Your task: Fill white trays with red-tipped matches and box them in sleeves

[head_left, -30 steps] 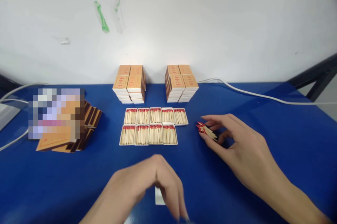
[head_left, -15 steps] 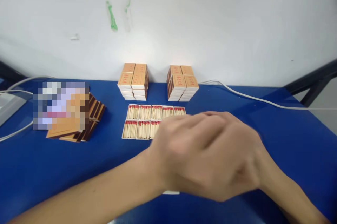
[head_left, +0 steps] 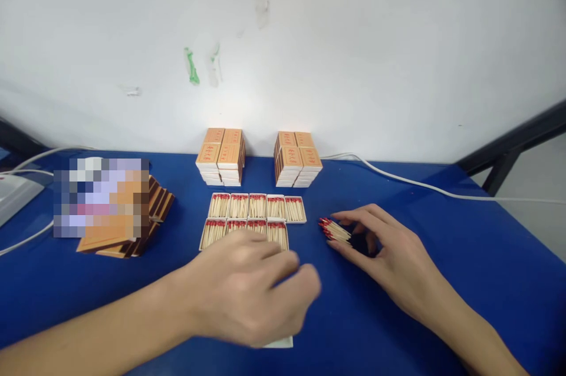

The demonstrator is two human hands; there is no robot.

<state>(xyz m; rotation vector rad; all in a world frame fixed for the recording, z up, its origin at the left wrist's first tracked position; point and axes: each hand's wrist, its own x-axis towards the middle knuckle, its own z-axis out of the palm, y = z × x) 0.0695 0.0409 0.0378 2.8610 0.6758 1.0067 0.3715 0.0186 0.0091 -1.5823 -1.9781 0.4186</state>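
My left hand is closed, its fingers curled down and slightly blurred, in front of the trays. Whatever it may hold is hidden. Under it shows the edge of a white piece, perhaps a tray. On the right, my right hand has its thumb and fingertips on either side of a small bunch of loose red-headed matches on the table. Left of this bunch, open matchbox trays full of matches stand in two rows. My left hand partly covers the front row.
Two stacks of orange matchboxes stand by the white wall. More orange and brown box pieces lie at left beside a pixelated patch. White cables run along the back of the blue table.
My hands were together over the right side of the trays; now they are apart, left hand further left, right hand further right. The bunch of matches has come into view. The camera view has shifted.
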